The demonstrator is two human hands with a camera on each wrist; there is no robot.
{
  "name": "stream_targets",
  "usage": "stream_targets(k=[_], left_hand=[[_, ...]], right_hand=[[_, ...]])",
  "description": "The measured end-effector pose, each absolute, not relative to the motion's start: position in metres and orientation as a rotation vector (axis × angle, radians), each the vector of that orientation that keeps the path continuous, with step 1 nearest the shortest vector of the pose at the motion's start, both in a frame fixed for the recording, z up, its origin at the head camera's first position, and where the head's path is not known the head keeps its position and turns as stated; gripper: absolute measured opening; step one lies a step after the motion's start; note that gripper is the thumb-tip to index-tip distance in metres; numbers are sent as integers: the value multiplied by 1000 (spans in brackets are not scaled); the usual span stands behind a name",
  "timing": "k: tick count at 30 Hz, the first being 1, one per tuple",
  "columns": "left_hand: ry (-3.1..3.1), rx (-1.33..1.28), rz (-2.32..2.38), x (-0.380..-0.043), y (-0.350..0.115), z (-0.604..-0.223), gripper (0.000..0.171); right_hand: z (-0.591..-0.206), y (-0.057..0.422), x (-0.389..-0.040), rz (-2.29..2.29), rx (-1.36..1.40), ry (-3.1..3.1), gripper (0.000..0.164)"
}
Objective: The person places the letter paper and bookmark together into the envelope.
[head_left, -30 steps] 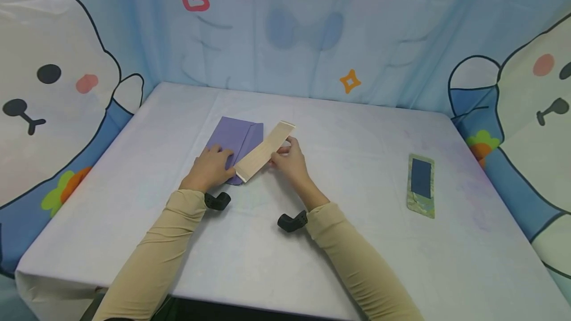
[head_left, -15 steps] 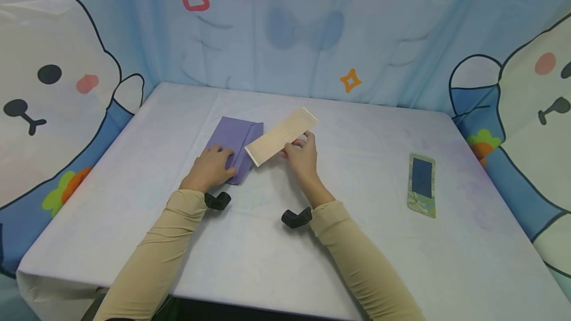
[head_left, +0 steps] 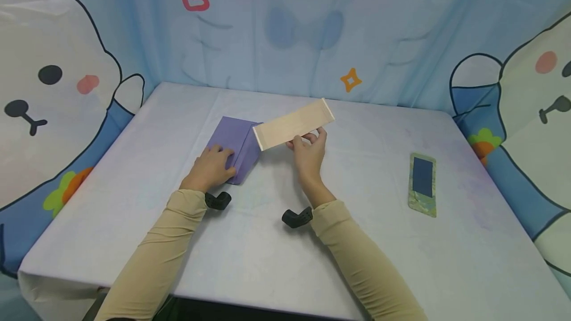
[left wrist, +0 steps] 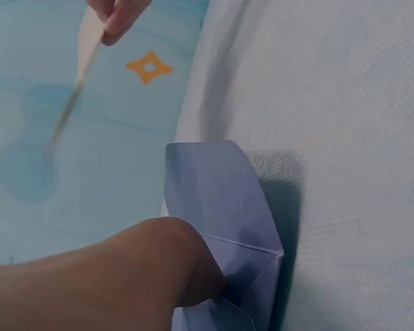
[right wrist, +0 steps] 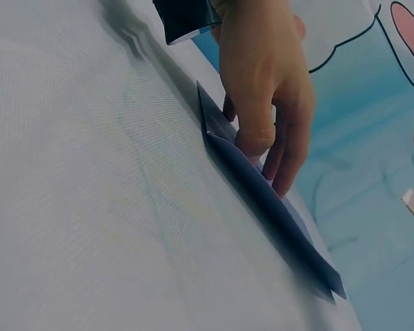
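Observation:
A purple envelope (head_left: 229,132) lies on the white-covered table with its flap folded outward on the right side. My left hand (head_left: 209,167) rests on it, fingers spread over the paper. In the left wrist view the thumb reaches in at the crease of the flap (left wrist: 214,186). To the right, my right hand (head_left: 309,156) pinches a flat, pale wood-coloured strip (head_left: 294,124) by its lower edge between thumb and fingers. The strip is held up above the table, tilted, its left end overlapping the envelope's upper right corner in the head view.
A narrow green card (head_left: 422,204) with a dark blue panel lies on the right side of the table. Behind the table hangs a light blue curtain (head_left: 308,38) printed with cartoon animals. Black wrist mounts (head_left: 296,218) stick out from both cuffs.
My right hand has lifted the strip up and to the right, away from the envelope, turning it closer to level. My left hand has stayed on the envelope.

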State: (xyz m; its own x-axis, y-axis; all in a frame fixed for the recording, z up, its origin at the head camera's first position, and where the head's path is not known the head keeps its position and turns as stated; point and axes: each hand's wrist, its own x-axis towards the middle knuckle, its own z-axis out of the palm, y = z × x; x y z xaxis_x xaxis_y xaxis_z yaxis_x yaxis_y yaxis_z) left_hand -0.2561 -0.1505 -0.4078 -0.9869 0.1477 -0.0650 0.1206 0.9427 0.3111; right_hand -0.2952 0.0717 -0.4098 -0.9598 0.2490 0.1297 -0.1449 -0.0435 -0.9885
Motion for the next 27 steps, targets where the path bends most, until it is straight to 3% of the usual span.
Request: stream_targets(k=[9,27], left_hand=[[3011,209,462,-257,-150,-408,58],[3018,203,464,-256,-149,-408,57]], right_hand=[[-411,72,-293,2087,-24,-2027,61],[-420,60,-287,1494,235,-2388,72]])
